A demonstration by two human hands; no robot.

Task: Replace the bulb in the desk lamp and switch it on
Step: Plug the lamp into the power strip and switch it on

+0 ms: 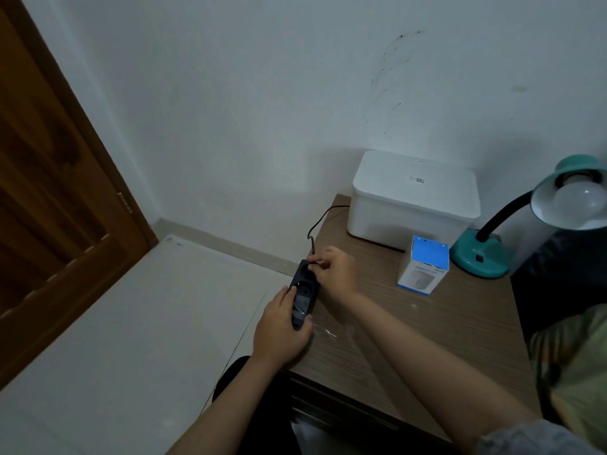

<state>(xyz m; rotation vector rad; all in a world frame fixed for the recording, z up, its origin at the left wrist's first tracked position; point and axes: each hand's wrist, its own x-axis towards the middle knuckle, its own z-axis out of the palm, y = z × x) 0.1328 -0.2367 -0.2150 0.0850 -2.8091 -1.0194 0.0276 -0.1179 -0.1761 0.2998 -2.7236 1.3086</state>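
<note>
Both forearms reach in from the lower edge toward the desk's left front corner. Left hand (279, 326) is wrapped around the near end of a black power strip (303, 295), fingers curled over its edge to steady it. Right hand (335, 270) pinches something small at the strip's far end, fingers narrow and closed; it is most likely the plug of the black cord (317, 224) that runs back along the desk (427, 339) behind the white box (414, 198), though the plug itself is hidden.

A white bulb (578, 198) already sits in the teal lamp (486, 254) at the right, unlit, so the step in hand appears to be plugging the lamp in. The blue bulb carton (423, 264) stands upright between hands and lamp base. Next, the pins need lining up with the socket holes and a firm push against the left hand's hold; then the switch on the base has to be pressed.

Wood-grain laminate covers the desk, with a scrap of clear film lying near the strip. Pale floor tiles, a scuffed white wall and a brown wooden door (49, 192) fill the left.
</note>
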